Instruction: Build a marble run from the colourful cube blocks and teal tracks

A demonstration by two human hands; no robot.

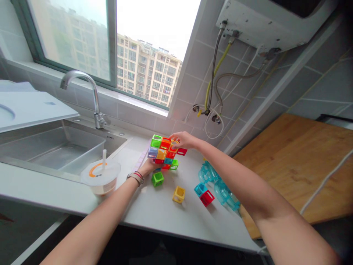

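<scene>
**Holding a stack of coloured cubes beside the sink**

Standing on the white countertop [165,217], the block stack [164,152] is a cluster of hollow plastic cubes in green, orange, red, yellow, blue and pale lilac. It is to the right of the sink [55,151], near the tiled wall under the window [110,44].

The left hand [149,167] is at the lower left side of the stack, fingers closed against its bottom cubes. A bracelet [135,177] is on this wrist. The right hand [185,140] reaches to the upper right side of the stack. Its fingertips are pinched together at a red cube [182,151] that sticks out from the stack on that side; whether this cube is already joined to the stack, I cannot tell.

Loose pieces lie on the countertop on the near side of the stack. A green cube [157,179] is just below the stack, close to the left wrist. A yellow cube [179,194] is farther toward the counter edge. To the right of the yellow one, a small blue cube [200,189] and a red cube [207,197] touch each other. Behind them, under the right forearm, lie transparent turquoise pieces [220,186].

A plastic cup with a straw [100,177] stands to the left of the stack, at the corner of the sink. The faucet [91,95] rises behind the sink. A wooden board [298,165] lies far to the right of the stack.
</scene>
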